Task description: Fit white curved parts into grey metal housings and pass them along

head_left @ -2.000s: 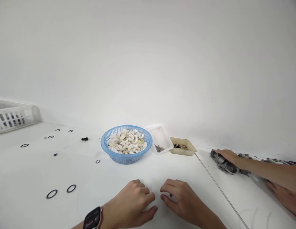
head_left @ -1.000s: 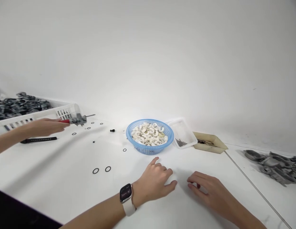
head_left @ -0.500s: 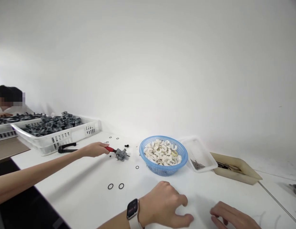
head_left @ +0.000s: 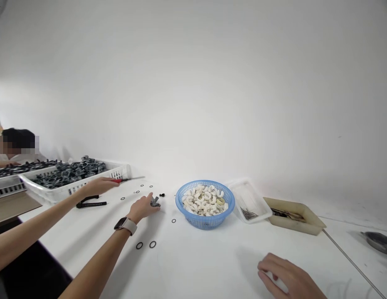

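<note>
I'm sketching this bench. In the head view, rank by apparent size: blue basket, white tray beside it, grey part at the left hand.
Blue basket
White tray
Grey part, partly hidden by the left hand

White bench [head_left: 205, 261], scuffed lower right. On it, left to right: white crate [head_left: 60, 192], black strap-like piece [head_left: 93, 204], scattered black rings [head_left: 136, 248], small black part [head_left: 162, 195], blue basket [head_left: 205, 223], shallow white tray [head_left: 245, 193] just beside the basket, beige tray [head_left: 293, 225], dark metal part [head_left: 379, 242] near right edge, partly cut off.
</note>
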Action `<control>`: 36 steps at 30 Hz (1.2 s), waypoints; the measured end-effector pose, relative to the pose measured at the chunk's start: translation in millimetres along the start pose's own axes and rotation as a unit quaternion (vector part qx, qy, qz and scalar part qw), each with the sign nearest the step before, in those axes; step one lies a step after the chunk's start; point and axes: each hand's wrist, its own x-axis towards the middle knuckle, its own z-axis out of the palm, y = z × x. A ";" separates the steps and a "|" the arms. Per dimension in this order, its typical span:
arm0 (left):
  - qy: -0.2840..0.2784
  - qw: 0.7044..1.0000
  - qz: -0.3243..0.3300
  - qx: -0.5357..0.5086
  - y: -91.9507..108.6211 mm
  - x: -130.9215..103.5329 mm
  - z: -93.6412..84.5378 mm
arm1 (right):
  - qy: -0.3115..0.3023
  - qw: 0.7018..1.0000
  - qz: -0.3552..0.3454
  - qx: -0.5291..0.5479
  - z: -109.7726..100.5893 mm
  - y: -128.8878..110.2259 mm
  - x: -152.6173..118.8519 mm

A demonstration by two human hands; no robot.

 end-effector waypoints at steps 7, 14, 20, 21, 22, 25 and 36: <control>0.047 0.999 0.012 -0.022 -15.5 12.2 34.3 | -0.053 0.997 0.045 0.011 -10.8 -6.0 -0.7; 0.045 0.997 0.057 -0.014 -18.1 10.7 23.4 | -0.060 0.995 0.069 0.035 -14.2 0.5 -2.5; -0.019 0.989 0.148 0.008 7.5 -10.7 -24.3 | -0.005 0.996 0.070 0.049 -20.2 -4.4 0.7; -0.038 0.985 0.168 0.009 14.8 -18.6 -34.6 | 0.006 0.997 0.064 0.052 -20.7 -5.4 1.0; -0.060 0.980 0.188 0.009 23.0 -28.3 -44.3 | 0.015 0.997 0.058 0.053 -20.8 -5.9 1.1; -0.145 0.957 0.249 0.015 54.5 -64.9 -65.7 | 0.028 0.997 0.044 0.049 -20.5 -5.4 0.0; -0.368 0.857 0.339 0.123 225.1 -128.8 -55.2 | 0.010 0.997 0.055 0.051 -24.9 -4.0 1.8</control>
